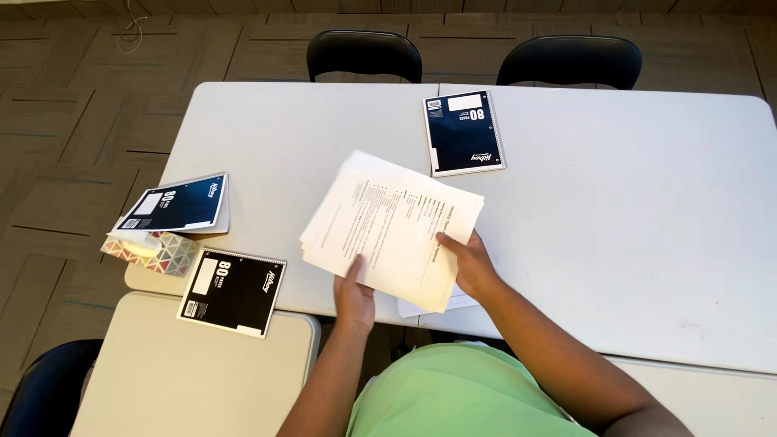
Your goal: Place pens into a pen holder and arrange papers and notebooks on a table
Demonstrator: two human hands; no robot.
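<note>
A stack of printed papers [392,226] sits lifted and tilted over the near edge of the white desk [631,243], held from below by both hands. The left hand [354,293] grips its lower edge, thumb on top and fingers clenched underneath; the right hand [469,263] pinches the lower right corner, thumb pressed on the top sheet. The sheets are fanned and uneven along the left side, so by my reading the squaring of the stack is only partly done. 1 loose sheet [429,306] lies flat on the desk under the stack, apart from the rest and not yet gathered in

Farther out, 3 notebooks lie untouched: a dark blue spiral one [463,132] just beyond the stack, a second blue one [180,202] at the far left edge resting on a patterned tissue box [154,251], and a black one [232,291] bridging onto the beige desk [178,380]. 2 black chairs [364,55] stand at the far side. A green shirt [461,388] fills the bottom
</note>
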